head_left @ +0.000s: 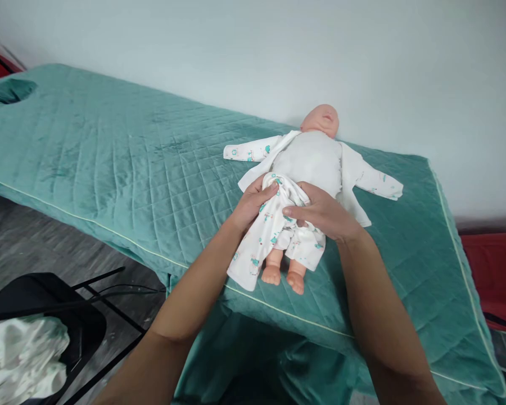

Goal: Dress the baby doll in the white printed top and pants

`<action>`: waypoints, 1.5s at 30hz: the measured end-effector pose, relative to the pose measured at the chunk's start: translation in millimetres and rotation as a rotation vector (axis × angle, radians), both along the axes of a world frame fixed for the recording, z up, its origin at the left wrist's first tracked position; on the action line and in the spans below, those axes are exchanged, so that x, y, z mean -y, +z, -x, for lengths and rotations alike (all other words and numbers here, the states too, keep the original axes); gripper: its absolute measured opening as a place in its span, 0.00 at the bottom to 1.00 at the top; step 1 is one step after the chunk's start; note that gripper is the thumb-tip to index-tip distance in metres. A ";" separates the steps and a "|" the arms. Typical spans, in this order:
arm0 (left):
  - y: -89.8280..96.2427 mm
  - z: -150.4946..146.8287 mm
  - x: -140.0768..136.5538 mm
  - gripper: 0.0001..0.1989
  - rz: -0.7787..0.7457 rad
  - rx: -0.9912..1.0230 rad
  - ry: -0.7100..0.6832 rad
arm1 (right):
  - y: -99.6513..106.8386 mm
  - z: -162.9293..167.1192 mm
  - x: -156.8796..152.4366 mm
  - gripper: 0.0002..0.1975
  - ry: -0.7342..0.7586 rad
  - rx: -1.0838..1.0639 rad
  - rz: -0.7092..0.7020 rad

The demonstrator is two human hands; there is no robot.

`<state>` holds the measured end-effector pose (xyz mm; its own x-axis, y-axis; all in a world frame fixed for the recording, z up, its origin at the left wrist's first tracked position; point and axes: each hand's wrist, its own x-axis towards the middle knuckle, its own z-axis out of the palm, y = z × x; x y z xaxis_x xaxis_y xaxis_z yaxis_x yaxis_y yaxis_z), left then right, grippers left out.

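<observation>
A baby doll [307, 160] lies on its back, its head toward the wall and its bare feet [271, 274] toward me. An unfastened white printed jacket [255, 151] is spread under and beside its torso, sleeves stretched out to both sides. My left hand [255, 201] pinches the waist of white printed pants [274, 216] over the doll's lower body. On the other side of the waist, my right hand [320, 211] grips the same pants, thumb on top. The cloth is bunched between my hands, and one leg hangs down beside the doll's feet.
A green quilted bed cover [152, 152] with a face hole [12, 90] at its far left lies under the doll. At lower left, crumpled printed cloth [23, 360] rests on a black chair [46, 295]. Red objects [495, 275] stand past the right edge.
</observation>
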<state>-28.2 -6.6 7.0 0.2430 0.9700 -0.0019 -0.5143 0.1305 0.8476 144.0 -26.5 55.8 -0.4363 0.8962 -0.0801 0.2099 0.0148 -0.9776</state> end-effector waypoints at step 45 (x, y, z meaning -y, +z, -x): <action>45.9 5.8 143.4 0.15 0.263 0.017 -0.010 | -14.4 2.8 6.3 0.08 -0.011 0.496 -0.394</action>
<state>-34.0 -150.0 52.8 0.2547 0.9343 -0.2496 -0.5259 0.3504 0.7751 141.3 -32.8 41.5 -0.4231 0.9036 0.0668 0.6384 0.3496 -0.6857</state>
